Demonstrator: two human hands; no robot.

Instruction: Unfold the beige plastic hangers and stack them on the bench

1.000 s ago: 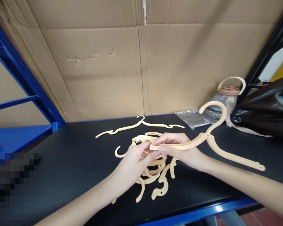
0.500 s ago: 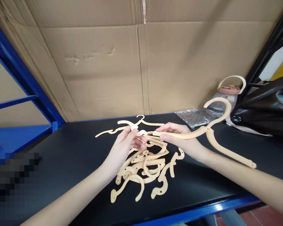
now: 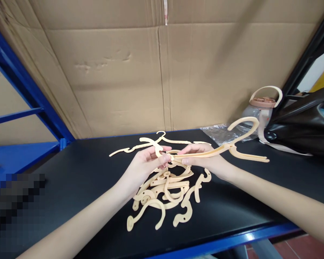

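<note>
Between the fingers of my left hand (image 3: 147, 160) is a curved cream hanger end piece (image 3: 151, 143), its hooked end touching the arm tip of a hanger. My right hand (image 3: 205, 154) pinches that partly assembled hanger (image 3: 218, 150) along one arm; its hook and other arm stick out to the right over my forearm. Below both hands lies a pile of loose cream hanger parts (image 3: 170, 187), with hooks, arms and end pieces overlapping. Behind my hands a hanger with end pieces on both arms (image 3: 175, 141) lies flat, partly hidden by my fingers.
A black table top (image 3: 83, 187) with a blue edge lies under everything. Cardboard (image 3: 110, 79) stands behind it. At the back right are a clear plastic bag (image 3: 218, 133), a bottle with a handle (image 3: 261, 108) and a shiny black bag (image 3: 305, 126).
My hands have come together, closing the gap between the end piece and the hanger's arm tip. The hanger has turned, and its free arm has swung up.
</note>
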